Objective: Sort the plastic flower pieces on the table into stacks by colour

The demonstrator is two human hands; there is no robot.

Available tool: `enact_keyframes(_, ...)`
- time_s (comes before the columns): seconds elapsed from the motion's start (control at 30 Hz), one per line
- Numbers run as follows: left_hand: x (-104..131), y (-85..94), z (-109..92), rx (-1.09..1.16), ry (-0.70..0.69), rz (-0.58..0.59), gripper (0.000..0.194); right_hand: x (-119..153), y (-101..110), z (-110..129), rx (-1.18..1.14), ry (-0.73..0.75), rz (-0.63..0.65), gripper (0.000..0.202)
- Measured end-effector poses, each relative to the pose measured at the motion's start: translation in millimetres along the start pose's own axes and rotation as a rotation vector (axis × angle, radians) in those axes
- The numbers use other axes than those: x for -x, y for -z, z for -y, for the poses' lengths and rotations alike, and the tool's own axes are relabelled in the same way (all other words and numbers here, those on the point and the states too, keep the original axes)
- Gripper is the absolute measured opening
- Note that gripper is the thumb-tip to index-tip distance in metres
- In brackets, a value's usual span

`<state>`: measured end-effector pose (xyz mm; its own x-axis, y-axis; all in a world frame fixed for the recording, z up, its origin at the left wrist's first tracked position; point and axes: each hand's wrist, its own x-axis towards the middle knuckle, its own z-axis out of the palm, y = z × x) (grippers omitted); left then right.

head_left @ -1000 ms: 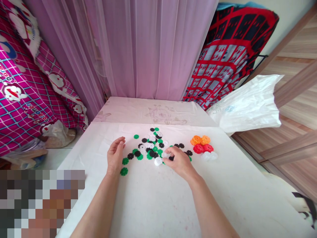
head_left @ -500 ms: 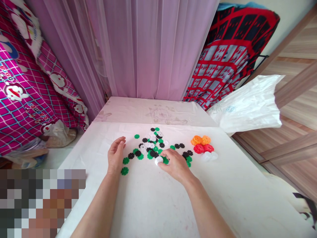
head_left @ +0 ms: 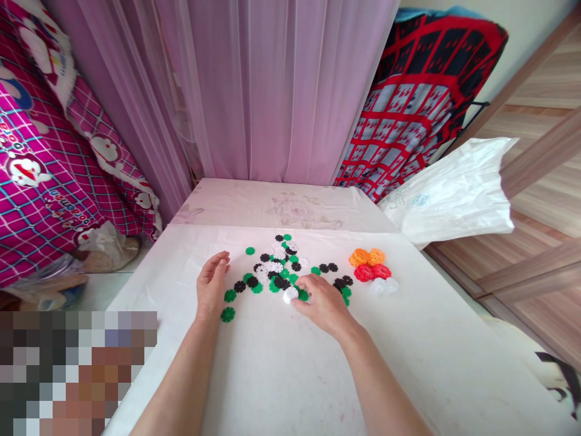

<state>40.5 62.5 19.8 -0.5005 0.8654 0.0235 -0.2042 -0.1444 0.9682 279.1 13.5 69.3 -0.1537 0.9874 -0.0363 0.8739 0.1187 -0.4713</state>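
Observation:
White notched plastic discs [head_left: 290, 295], pressed together as a small stack, sit at the thumb and fingertips of my right hand [head_left: 321, 301], which pinches them just above the table. A green disc [head_left: 302, 293] shows between that hand's thumb and forefinger; whether it is touched I cannot tell. My left hand [head_left: 212, 280] rests on its side left of the pile, fingers loosely curled and apart from the thumb, holding nothing. Close by it lie green discs [head_left: 227, 314] and a black disc [head_left: 239, 286]. Between my hands spreads a mixed pile of white discs [head_left: 276, 266], black and green ones.
To the right, sorted groups lie together: orange discs [head_left: 367, 257], red discs [head_left: 372, 272] and white discs [head_left: 385, 284]. A white plastic bag [head_left: 454, 194] stands at the table's right edge. A purple curtain [head_left: 281, 91] hangs behind the white-covered table [head_left: 281, 375].

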Motion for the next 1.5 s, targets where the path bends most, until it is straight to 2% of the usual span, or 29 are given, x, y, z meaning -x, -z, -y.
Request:
enact_keyframes(0.17, 0.0, -0.6, -0.7, -0.011, -0.001, 0.001, 0.031, -11.2, 4.5, -13.0, -0.011, 0.027, -0.062, 0.017)
enact_keyframes(0.3, -0.4, 0.3, 0.3, -0.011, -0.004, 0.006, 0.031, -40.2, 7.3, -27.4, 0.184, -0.026, -0.147, 0.020)
enact_keyframes(0.43, -0.4, 1.0, 0.7, -0.006, -0.010, 0.010, 0.031, -65.9, 10.9, -34.7, 0.363, -0.020, -0.045, 0.029)
enact_keyframes(0.6, -0.3, 0.8, 0.2, -0.007, -0.002, 0.000, 0.031, -74.4, 9.8, -35.3, 0.364, -0.048, 0.007, 0.026)
enact_keyframes(0.87, -1.0, 0.9, 1.2, -0.020, -0.015, 0.009, 0.033, -73.0, 5.2, -36.9, 0.322, -0.083, -0.055, 0.019)
enact_keyframes(1.03, -1.1, 0.3, 1.1, -0.019, -0.007, 0.006, 0.032, -47.5, 11.4, -33.0, 0.083, -0.036, -0.155, 0.018)
enact_keyframes(1.13, -1.4, 0.4, 2.0, -0.025, -0.006, 0.010, 0.030, -24.0, 14.5, -19.5, -0.041, 0.054, -0.122, 0.017)
enact_keyframes(1.23, -1.5, 0.5, 2.4, -0.019, -0.008, 0.009, 0.030, -8.8, 12.9, -5.6, -0.048, 0.100, -0.074, 0.016)
enact_keyframes(1.5, -1.0, 0.6, 1.8, -0.003, -0.006, 0.011, 0.029, -8.2, 3.1, 1.1, 0.016, 0.107, -0.046, 0.016)
